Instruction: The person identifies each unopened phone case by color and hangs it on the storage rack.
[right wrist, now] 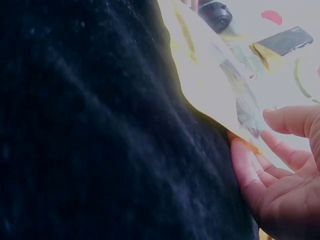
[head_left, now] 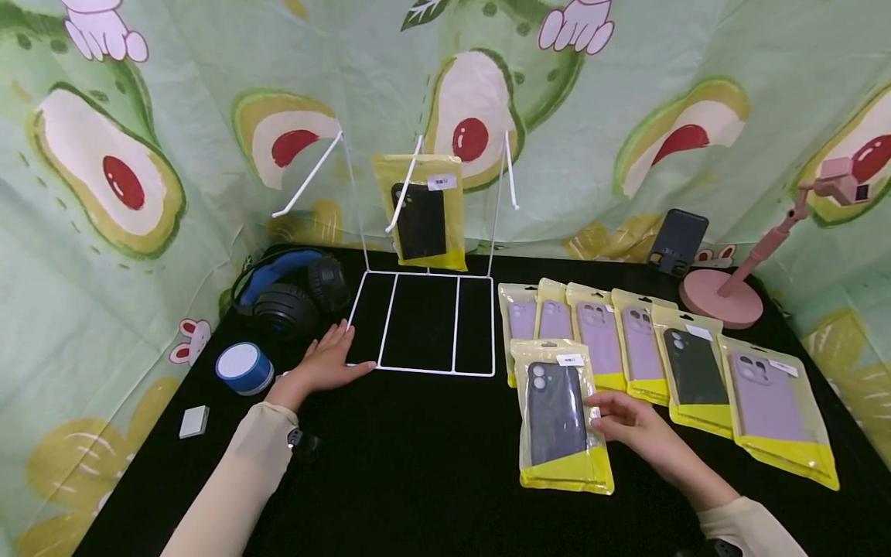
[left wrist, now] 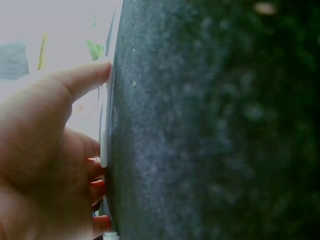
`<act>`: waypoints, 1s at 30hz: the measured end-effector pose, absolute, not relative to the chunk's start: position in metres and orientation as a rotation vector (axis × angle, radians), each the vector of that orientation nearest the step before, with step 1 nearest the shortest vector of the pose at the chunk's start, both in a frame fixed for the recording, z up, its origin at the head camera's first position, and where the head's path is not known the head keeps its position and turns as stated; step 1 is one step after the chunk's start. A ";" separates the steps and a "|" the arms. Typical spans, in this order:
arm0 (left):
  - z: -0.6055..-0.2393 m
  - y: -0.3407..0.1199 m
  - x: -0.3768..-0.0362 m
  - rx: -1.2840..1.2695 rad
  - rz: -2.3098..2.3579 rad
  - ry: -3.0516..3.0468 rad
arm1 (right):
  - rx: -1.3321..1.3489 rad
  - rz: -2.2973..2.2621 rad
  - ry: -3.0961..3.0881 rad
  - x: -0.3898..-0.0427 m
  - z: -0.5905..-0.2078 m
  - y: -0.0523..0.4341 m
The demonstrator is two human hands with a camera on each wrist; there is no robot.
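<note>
1. Black cloth [head_left: 418,464] covers the table, and a green sheet printed with avocados [head_left: 174,155] hangs behind and to both sides.
2. On the near right, the right hand [head_left: 629,425] touches the right edge of a yellow packet holding a dark phone case [head_left: 557,414]; its fingers curl loosely against the edge, and in the right wrist view the fingertips [right wrist: 245,165] sit under the packet's rim at the cloth.
3. That packet lies flat on the cloth, just in front of a row of similar packets [head_left: 668,356] fanned out to the right, most with lilac cases and one with a dark case.
4. On the left, the left hand [head_left: 327,363] lies flat and relaxed on the cloth, its fingers straight, touching the near left corner of a white wire rack [head_left: 425,325].
5. One more packet with a dark case [head_left: 421,213] hangs on the rack's middle hook at the far side.
6. Left of that hand are black and blue headphones [head_left: 292,294], a small round blue speaker [head_left: 244,369] and a little white block [head_left: 193,422].
7. At the far right stands a pink phone stand [head_left: 724,298], with a dark phone [head_left: 678,240] propped near it.
</note>
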State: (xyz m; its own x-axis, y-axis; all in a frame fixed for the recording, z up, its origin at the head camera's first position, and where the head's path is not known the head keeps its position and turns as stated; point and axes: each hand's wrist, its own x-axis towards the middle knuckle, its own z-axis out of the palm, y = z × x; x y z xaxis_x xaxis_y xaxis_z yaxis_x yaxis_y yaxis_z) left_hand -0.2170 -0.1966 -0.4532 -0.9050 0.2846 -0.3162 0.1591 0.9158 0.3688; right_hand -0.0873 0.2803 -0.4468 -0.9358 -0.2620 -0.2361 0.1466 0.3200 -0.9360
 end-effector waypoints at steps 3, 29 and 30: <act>-0.453 -0.197 -0.218 0.319 0.468 2.710 | -0.058 -1.663 2.239 -0.089 -0.448 0.275; -0.452 -0.196 -0.218 0.334 0.470 2.708 | -0.349 -2.138 2.291 -0.096 -0.429 0.236; -0.452 -0.196 -0.218 0.333 0.470 2.707 | -0.365 -2.162 2.289 -0.097 -0.425 0.233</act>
